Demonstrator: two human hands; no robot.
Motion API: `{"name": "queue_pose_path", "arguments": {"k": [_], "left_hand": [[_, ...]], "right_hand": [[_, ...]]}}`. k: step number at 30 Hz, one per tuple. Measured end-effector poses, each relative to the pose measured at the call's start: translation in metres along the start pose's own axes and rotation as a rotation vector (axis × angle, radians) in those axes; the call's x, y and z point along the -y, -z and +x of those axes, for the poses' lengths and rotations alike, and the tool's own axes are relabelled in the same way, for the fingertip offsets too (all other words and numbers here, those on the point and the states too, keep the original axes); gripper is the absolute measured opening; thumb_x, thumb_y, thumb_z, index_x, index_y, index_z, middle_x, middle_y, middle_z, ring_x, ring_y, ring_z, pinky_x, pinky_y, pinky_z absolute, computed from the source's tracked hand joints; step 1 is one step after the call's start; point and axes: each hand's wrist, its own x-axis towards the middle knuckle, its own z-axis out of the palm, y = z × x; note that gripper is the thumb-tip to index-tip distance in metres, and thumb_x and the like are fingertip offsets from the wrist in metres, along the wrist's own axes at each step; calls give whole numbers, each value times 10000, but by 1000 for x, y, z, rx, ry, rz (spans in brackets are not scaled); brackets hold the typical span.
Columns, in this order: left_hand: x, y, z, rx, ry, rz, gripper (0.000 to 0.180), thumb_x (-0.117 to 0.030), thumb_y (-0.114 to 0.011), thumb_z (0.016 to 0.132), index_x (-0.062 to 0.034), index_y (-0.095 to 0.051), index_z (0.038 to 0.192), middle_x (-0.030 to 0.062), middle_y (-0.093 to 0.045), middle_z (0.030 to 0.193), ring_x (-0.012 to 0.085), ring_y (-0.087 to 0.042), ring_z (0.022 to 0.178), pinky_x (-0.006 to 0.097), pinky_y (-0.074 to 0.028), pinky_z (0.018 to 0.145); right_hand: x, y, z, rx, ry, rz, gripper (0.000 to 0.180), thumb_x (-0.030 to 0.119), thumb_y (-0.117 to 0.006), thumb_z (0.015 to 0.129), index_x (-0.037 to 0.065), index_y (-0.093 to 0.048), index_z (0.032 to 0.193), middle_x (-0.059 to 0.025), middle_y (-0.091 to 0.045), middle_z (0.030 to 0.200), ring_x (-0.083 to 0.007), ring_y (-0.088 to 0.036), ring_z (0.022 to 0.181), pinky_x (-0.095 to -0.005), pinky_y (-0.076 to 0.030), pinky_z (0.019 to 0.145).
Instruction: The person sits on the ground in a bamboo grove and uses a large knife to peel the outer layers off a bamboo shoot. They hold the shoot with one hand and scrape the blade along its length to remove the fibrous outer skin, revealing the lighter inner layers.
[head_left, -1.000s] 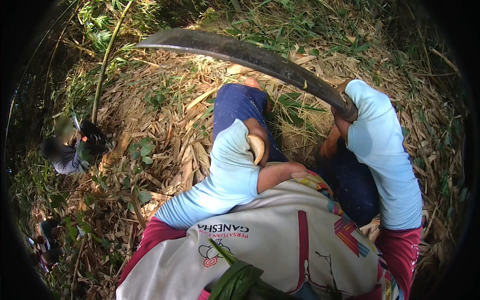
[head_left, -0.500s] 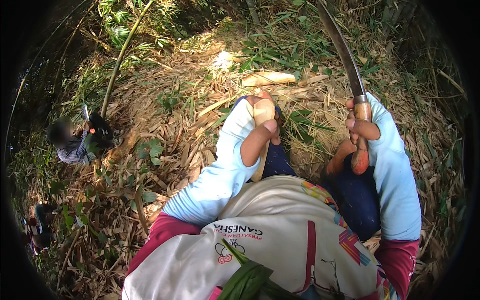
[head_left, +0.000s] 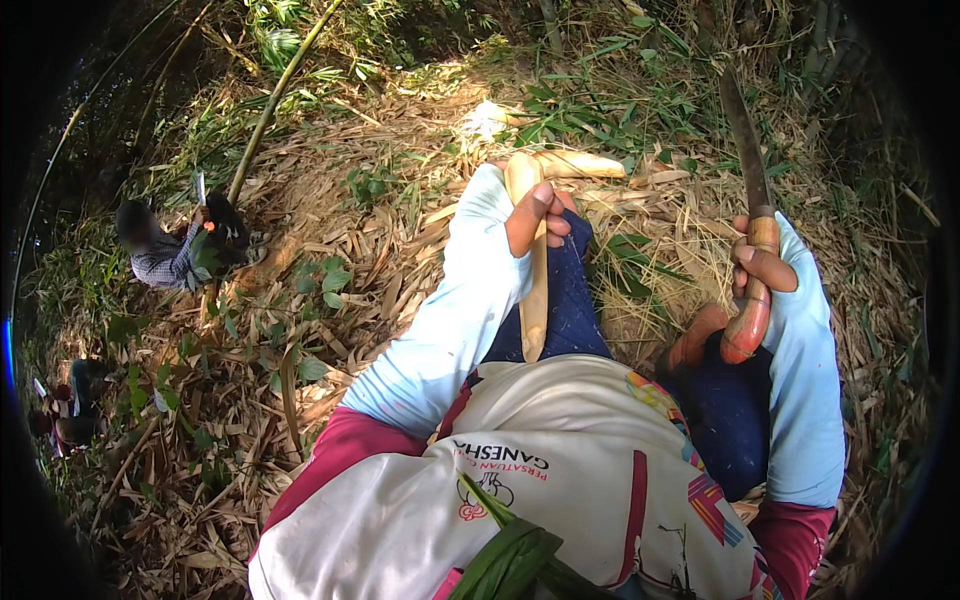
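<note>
My left hand is closed around a long pale piece of peeled wood, its thumb lying across the front. The wood's broad rounded end sticks out beyond the fingers, and its narrow end points back toward my waist, above my blue trouser leg. On the right, my right hand grips a machete by its brown handle, which ends in a curved red-brown butt. The dark blade points up and away from me, apart from the wood; its tip blends into the shadowed undergrowth.
Another pale piece of wood lies on the ground just ahead. Dry leaves litter the slope. A person sits at the left with a blade, near a slanting bamboo pole. Another person is partly visible lower left. My bare foot is below the machete.
My left hand has shifted forward and turned the wood, showing more of its length. The machete blade has tipped away and looks shorter and darker. The whole view has moved slightly.
</note>
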Motion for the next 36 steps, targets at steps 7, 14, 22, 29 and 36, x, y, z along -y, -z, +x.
{"name": "queue_pose_path", "arguments": {"k": [7,14,22,29,36], "left_hand": [[1,6,7,-43,-8,-38,220,-97,-632,942,5,-511,1095,143,-667,851,162,-628,683,282,-538,609],[7,22,14,-17,69,-203,215,-102,-606,915,5,-527,1084,117,-617,867,208,-611,711,350,-523,654],[4,31,11,-1,132,-242,415,-324,-552,951,9,-509,1194,201,-642,984,297,-645,834,432,-556,770],[-8,24,-7,106,133,-471,425,-361,-503,1008,-2,-496,1235,194,-650,969,296,-674,802,415,-588,745],[-14,23,-11,197,-37,-319,438,-340,-500,1015,-81,-454,1366,224,-613,1021,326,-633,854,452,-574,748]], "right_hand": [[-2,0,-3,20,8,-57,486,99,-684,797,19,-519,1248,-20,-556,811,-104,-534,618,-241,-467,554],[-2,-1,-9,10,53,-107,520,161,-699,768,-16,-516,1221,-36,-550,804,-109,-537,640,-248,-444,574],[0,0,-12,10,46,-84,528,155,-702,772,-22,-507,1229,-41,-552,815,-114,-544,646,-261,-458,576],[-2,3,-10,53,20,2,521,153,-712,787,-13,-501,1234,-51,-561,841,-125,-555,652,-268,-467,578],[-2,1,-12,36,28,-14,507,146,-697,784,-11,-501,1225,-54,-560,836,-126,-551,656,-266,-465,578]]}}
